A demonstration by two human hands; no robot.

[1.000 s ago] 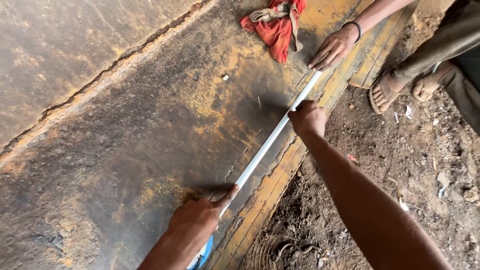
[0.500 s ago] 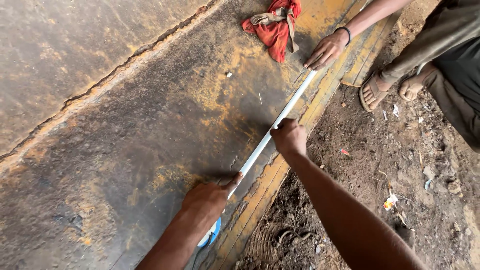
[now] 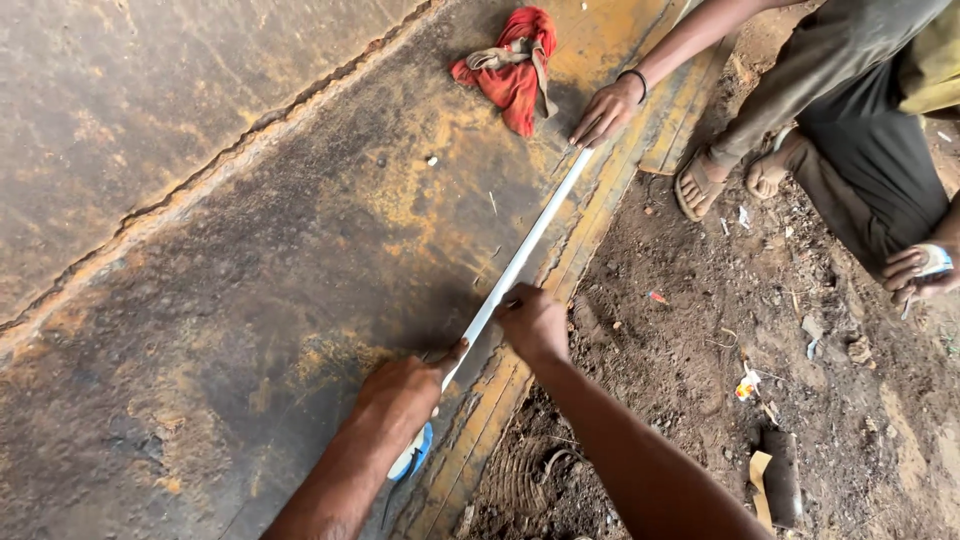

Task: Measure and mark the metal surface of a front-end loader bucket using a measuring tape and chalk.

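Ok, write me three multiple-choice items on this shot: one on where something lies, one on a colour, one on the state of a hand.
1. Where does the crumpled cloth lie?
A. On the rusty metal plate, near the co-worker's hand
B. On the soil beside the sandals
C. Under the left hand

2. What colour is the long straight strip stretched along the plate's edge?
A. Black
B. White
C. Green

3. What is the right hand doing?
A. Resting open on the soil
B. Holding the cloth
C. Pressing down on the strip at about its middle

Answers:
1. A, the red cloth sits on the plate just left of the co-worker's hand.
2. B, the strip shows white from the left hand up to the co-worker's hand.
3. C, the right hand's fingers are curled down onto the strip.
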